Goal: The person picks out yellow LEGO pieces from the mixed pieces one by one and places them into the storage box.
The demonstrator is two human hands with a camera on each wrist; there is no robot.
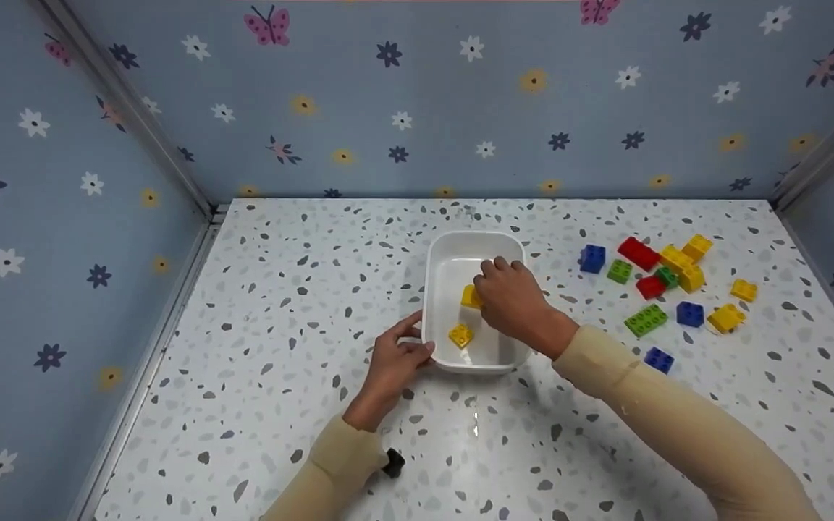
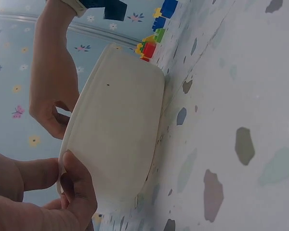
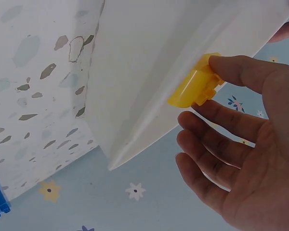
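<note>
A white plastic tub stands on the speckled table. My left hand grips its rim at the near left corner; in the left wrist view the thumb and fingers pinch the tub wall. Over the inside of the tub, my right hand holds a yellow toy brick. The right wrist view shows that brick between thumb and index finger, the other fingers loosely bent. A second yellow brick, with studs on top, lies on the tub floor near the front.
Right of the tub lie several loose toy bricks: blue, red, green and yellow. A small black object shows beside the left sleeve. Flowered blue panels border the table at back and sides.
</note>
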